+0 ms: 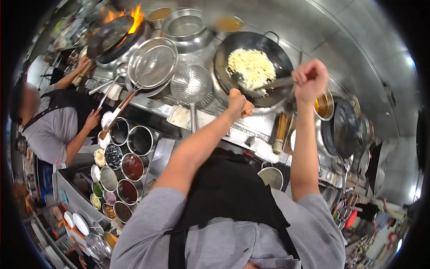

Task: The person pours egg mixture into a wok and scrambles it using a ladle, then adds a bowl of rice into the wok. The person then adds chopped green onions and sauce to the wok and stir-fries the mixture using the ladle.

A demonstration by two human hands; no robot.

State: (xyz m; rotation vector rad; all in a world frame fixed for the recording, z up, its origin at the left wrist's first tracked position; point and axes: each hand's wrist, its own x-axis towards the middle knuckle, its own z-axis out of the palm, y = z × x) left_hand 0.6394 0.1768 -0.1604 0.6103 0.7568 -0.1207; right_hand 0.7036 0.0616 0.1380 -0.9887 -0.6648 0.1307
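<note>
A dark wok (226,49) sits on the range ahead of me, holding a mound of pale yellow and white food in small pieces (251,67). My left hand (240,106) is closed in a fist at the wok's near rim, opposite its far loop handle; the grip itself is hidden by the fingers. At the wok's right side, my right hand (311,81) is closed around the handle of a metal stirring utensil (281,82). The utensil's head dips into the wok by the food's lower edge, and its shape is unclear.
A perforated skimmer (191,83) and mesh strainers (152,65) lie left of the wok. Flames rise around another wok (109,36), beside a co-worker (56,119). Sauce containers (132,167) stand lower left. A bamboo brush (281,130) and stacked woks (347,127) are on the right.
</note>
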